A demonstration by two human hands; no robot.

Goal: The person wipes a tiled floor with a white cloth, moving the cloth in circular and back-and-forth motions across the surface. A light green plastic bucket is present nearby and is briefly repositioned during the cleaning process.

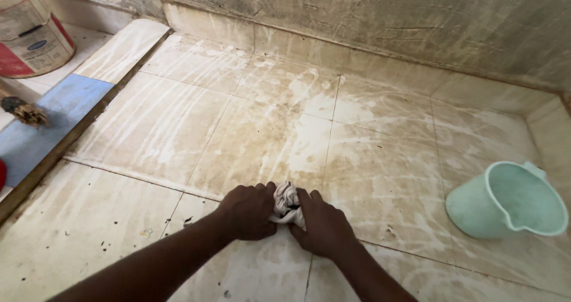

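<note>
Beige tiles of the floor [178, 129] fill most of the view, stained brown and streaked with whitish soapy marks, and a rough grey wall [416, 22] closes it at the back. At the right lies a pale green bucket [505, 201] on its side, its mouth turned toward the camera. At the upper left stands a large white and red container [30, 34], cut off by the edge of the picture, so its top is not seen. Below it, on a blue tile strip [59, 114], rests a small brush [24, 111], only partly visible.

Both forearms come in from the bottom edge and meet in the lower middle of the floor. The left hand [250, 210] is a closed fist, knuckles up, clenched on one end of a small white cloth [286, 202]. The right hand [321, 221] grips the other end, fingers [309, 198] curled around it. The cloth is bunched between the two hands, close to the tiles; whether it touches them is hard to say. Most of the cloth is hidden inside the hands.
</note>
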